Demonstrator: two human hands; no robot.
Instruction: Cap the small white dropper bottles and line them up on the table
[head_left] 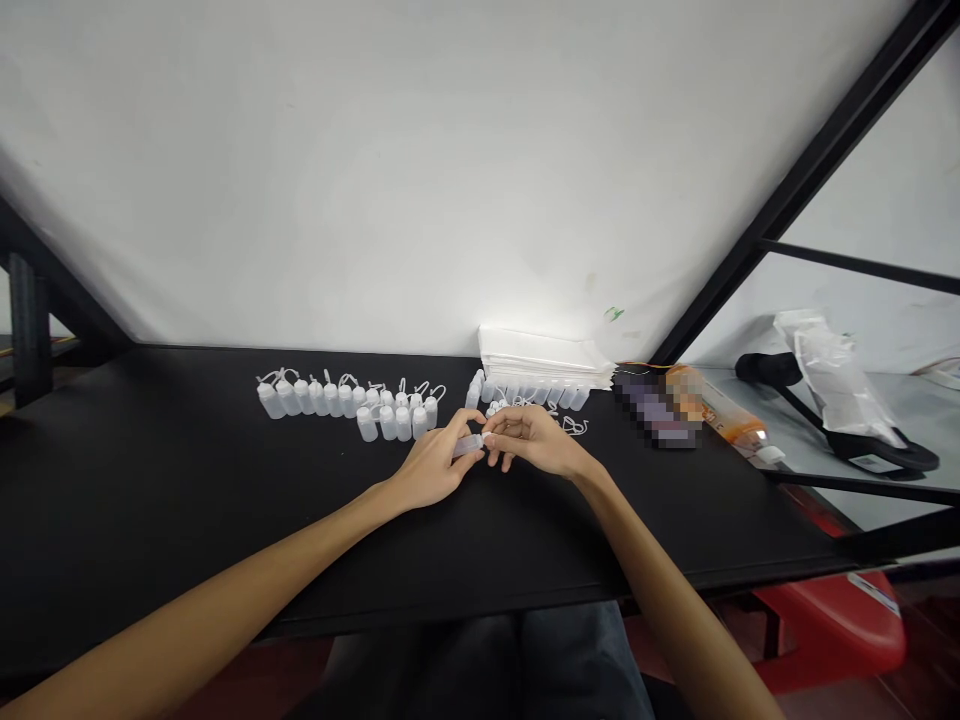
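My left hand (431, 470) is closed around a small translucent plastic bottle (466, 446), which lies tilted with its neck toward the right. At the neck, my right hand (536, 442) pinches a white cap (486, 438) against the bottle; whether it is seated I cannot tell. Left of my hands, several similar bottles (330, 400) with white looped caps stand in a row, with a shorter row (388, 424) in front. Beyond my right hand are more small bottles (574, 398) and loose white caps with loops (574, 427), partly hidden by that hand.
Against the wall lies a stack of white sheets or bags (540, 355). To the right are a blurred-out purple object (660, 412) and an orange-and-clear pouch (720, 405). Black metal frame bars (795, 150) flank the black table (225, 500); a red stool (840, 630) stands below.
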